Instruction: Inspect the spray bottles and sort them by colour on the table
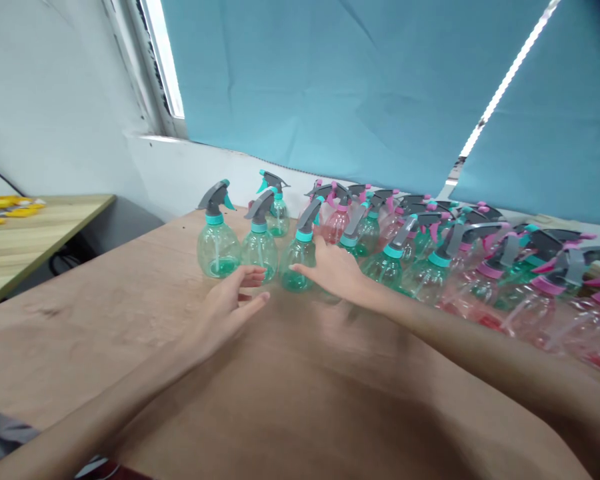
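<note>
Round, clear green spray bottles with grey trigger heads stand upright on a wooden table (pixel 145 300). My right hand (pixel 337 268) is at the right side of one green spray bottle (pixel 293 257), its thumb across the front and its other fingers partly hidden behind. My left hand (pixel 233 297) is open and holds nothing, fingers apart, just in front of a second green spray bottle (pixel 259 248). Left of that stands a third green spray bottle (pixel 218 247). Another spray bottle (pixel 280 217) with a turquoise trigger is farther back.
Several green and pink spray bottles (pixel 535 303) crowd the table's right side, in rows. Behind them are a low white ledge (pixel 215 160) and a blue curtain (pixel 300 87). At far left, a lighter table (pixel 45 233) bears yellow pieces (pixel 10 205).
</note>
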`<action>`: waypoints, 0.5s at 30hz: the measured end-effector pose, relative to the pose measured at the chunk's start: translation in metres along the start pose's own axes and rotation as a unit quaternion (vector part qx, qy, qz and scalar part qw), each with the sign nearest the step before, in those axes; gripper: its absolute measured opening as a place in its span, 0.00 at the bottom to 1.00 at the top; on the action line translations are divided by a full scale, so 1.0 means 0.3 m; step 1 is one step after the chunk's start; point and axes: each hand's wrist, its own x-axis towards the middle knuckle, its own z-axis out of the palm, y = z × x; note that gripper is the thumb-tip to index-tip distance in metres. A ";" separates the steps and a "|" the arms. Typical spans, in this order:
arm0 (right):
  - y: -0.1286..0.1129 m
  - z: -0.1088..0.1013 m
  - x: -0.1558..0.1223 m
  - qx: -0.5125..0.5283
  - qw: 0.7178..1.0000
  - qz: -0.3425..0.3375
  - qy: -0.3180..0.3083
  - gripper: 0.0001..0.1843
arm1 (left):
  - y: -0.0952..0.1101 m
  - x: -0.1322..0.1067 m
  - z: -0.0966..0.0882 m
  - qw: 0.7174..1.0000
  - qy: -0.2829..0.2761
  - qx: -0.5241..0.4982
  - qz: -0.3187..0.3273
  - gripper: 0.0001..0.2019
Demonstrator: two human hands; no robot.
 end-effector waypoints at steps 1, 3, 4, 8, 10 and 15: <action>-0.002 0.000 0.003 -0.001 1.000 0.003 0.000 0.46 | 0.002 0.001 0.003 1.000 -0.005 0.001 0.000 0.22; -0.005 0.002 0.010 -0.003 1.000 0.006 0.000 0.46 | 0.007 0.003 0.009 1.000 -0.014 0.004 0.002 0.22; -0.006 0.003 0.013 -0.002 1.000 0.007 0.000 0.46 | 0.009 0.005 0.012 1.000 -0.019 0.006 0.004 0.21; -0.015 0.004 0.021 0.004 1.000 0.009 0.003 0.43 | 0.017 0.013 0.023 0.999 -0.038 0.012 0.008 0.22; -0.017 -0.004 0.011 0.013 1.000 0.007 0.005 0.41 | 0.023 0.017 0.027 0.999 -0.048 0.013 0.007 0.22; 0.037 -0.053 -0.081 0.049 0.998 -0.014 0.027 0.34 | 0.056 0.037 0.043 0.998 -0.057 0.012 0.009 0.21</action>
